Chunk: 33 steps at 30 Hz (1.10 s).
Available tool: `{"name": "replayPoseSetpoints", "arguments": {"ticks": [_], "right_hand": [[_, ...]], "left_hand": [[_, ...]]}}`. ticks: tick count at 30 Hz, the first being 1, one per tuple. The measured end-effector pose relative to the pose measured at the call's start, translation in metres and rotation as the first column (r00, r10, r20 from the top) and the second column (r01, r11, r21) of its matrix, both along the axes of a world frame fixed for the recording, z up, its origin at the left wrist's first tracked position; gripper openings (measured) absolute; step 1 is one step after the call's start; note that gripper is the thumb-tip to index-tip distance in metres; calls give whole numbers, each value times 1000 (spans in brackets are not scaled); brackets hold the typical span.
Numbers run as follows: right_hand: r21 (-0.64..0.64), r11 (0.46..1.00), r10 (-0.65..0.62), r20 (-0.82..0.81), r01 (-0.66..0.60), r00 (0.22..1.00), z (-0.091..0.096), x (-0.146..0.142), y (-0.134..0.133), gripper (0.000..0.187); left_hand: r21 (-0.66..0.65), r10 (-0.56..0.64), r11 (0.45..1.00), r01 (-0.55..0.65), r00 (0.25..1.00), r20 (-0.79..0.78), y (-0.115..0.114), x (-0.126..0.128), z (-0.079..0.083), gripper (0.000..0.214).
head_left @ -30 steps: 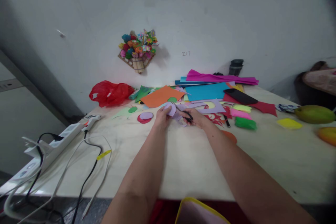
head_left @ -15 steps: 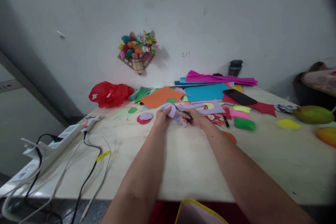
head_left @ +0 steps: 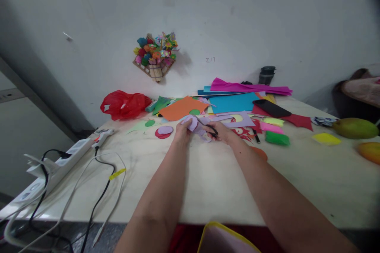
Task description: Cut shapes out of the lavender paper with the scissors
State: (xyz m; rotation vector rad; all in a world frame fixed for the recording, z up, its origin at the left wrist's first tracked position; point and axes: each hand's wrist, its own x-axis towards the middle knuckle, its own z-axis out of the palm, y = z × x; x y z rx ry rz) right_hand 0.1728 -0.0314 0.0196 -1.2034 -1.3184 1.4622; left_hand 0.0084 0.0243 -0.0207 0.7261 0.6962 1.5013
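Note:
A pair of black-handled scissors (head_left: 211, 129) is gripped in my right hand (head_left: 222, 132), blades pointing up and left. Their blades meet the edge of a piece of lilac paper (head_left: 193, 124), which my left hand (head_left: 183, 131) pinches between thumb and fingers. A lilac strip hangs down from it between the hands. Left of my hands, a lilac disc (head_left: 165, 129) overlaps a red disc (head_left: 162, 135). Just behind them lies an orange sheet (head_left: 183, 108) with a green disc (head_left: 194, 112) at its edge. A lilac sheet with cut-out openings (head_left: 246, 119) lies beyond my right hand.
A red plastic bag (head_left: 124, 104) and a power strip (head_left: 63, 162) with loose cables are on the left. At the right are a black phone (head_left: 271, 108), coloured packets (head_left: 276, 138) and a green mango-like fruit (head_left: 354, 128). Blue paper (head_left: 233, 103) lies at the back.
The lilac paper in my left hand has turned and now shows a rounder edge. Both hands stay in nearly the same place, and the scissors have shifted only slightly.

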Motion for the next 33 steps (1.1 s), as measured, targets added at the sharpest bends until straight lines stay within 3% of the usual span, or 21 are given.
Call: {"name": "replayPoseSetpoints", "arguments": {"ticks": [15, 21, 26, 33], "right_hand": [[19, 1000, -2, 3, 2, 1000, 3, -4, -1, 28], [37, 999, -19, 39, 17, 999, -4, -1, 5, 30], [135, 989, -61, 27, 57, 998, -8, 7, 6, 27], [120, 984, -126, -53, 131, 991, -11, 10, 12, 38]], "left_hand": [[-34, 18, 999, -18, 1000, 21, -2, 1, 5, 28], [-43, 25, 999, -24, 999, 33, -6, 3, 9, 21], [-34, -45, 998, 44, 999, -3, -10, 0, 11, 22], [-5, -134, 991, 133, 988, -74, -12, 0, 10, 24]]}}
